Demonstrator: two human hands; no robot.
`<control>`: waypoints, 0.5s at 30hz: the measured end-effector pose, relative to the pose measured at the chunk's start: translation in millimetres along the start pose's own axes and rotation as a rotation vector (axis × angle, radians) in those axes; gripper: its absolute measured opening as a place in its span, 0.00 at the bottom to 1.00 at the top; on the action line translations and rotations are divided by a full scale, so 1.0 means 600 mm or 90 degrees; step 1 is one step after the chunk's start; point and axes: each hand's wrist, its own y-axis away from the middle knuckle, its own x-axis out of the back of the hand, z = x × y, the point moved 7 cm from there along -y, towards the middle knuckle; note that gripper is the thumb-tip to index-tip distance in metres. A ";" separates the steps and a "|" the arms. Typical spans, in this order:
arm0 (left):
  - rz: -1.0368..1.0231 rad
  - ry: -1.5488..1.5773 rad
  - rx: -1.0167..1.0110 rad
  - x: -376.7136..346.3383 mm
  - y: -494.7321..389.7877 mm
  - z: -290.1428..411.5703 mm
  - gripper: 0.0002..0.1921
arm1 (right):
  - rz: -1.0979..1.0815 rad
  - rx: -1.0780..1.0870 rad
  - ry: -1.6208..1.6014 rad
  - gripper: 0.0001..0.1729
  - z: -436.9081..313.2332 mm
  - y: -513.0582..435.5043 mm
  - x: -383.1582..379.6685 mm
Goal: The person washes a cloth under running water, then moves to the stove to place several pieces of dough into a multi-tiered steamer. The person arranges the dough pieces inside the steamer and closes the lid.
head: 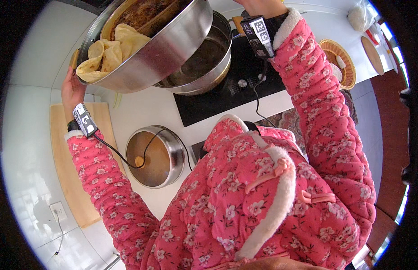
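Note:
My left hand (pixel 72 88) grips the wooden handle at the left side of a stainless steel steamer tier (pixel 168 50). The tier is tilted and raised above the counter. Inside it, folded flatbreads (pixel 111 54) lie beside a bowl of brown cooked food (pixel 141 15). Under and behind the tier, a steel pot (pixel 209 57) with a dark interior stands on the black cooktop (pixel 195 111). Only the wrist end of my right hand (pixel 263 7) shows at the top edge; its fingers are out of frame, so its hold is hidden.
A round steel vessel or lid (pixel 177 158) with a glass top and wooden knob (pixel 139 161) sits on the white counter. A wooden board (pixel 65 168) lies at left. At right are a wicker basket (pixel 350 76) and an oval wooden board (pixel 371 55). Cables hang from both wrist devices.

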 end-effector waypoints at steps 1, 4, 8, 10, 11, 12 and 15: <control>0.017 -0.008 0.006 0.003 0.002 0.000 0.23 | -0.002 0.000 -0.003 0.04 -0.001 0.000 0.000; 0.015 -0.018 0.004 0.001 0.003 -0.005 0.21 | 0.002 0.007 -0.010 0.03 -0.004 -0.001 0.011; 0.003 0.025 0.002 -0.008 -0.009 -0.039 0.21 | 0.011 0.022 -0.021 0.02 -0.003 -0.002 0.049; -0.051 0.057 0.014 -0.020 -0.021 -0.065 0.21 | 0.014 0.026 -0.027 0.02 0.001 -0.003 0.072; -0.047 0.058 0.020 -0.019 -0.028 -0.075 0.21 | 0.015 0.027 -0.026 0.02 0.004 -0.004 0.082; -0.046 0.048 0.007 -0.018 -0.034 -0.084 0.21 | 0.016 0.028 -0.025 0.02 0.007 -0.003 0.092; -0.073 0.080 0.034 -0.015 -0.046 -0.108 0.20 | 0.037 0.047 -0.042 0.03 0.013 0.002 0.112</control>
